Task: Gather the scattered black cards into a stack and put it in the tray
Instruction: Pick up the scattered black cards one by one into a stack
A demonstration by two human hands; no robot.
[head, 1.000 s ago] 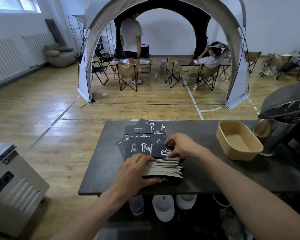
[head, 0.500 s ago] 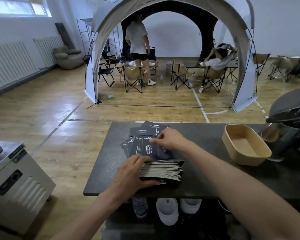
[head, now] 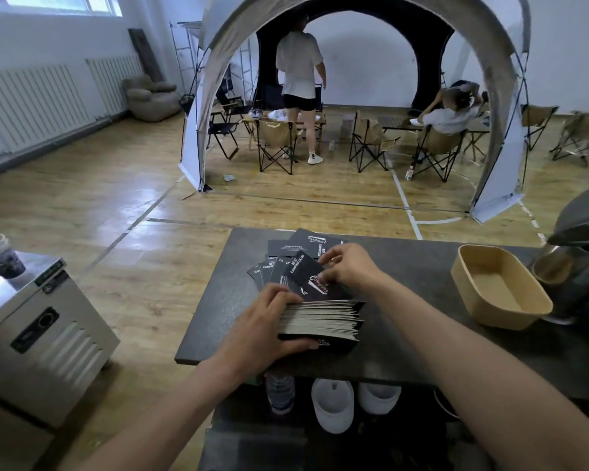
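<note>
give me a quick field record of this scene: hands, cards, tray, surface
left hand: clamps the left end of the stack
right hand: pinches one black card, tilted, above the stack
stack: thick, lying at the table's near edge
loose cards: fanned and overlapping just behind the stack, not yet gathered
tray: tan, empty, on the table to the right, apart from the cards
table: dark top
task state: stack still being built, nothing in the tray
</note>
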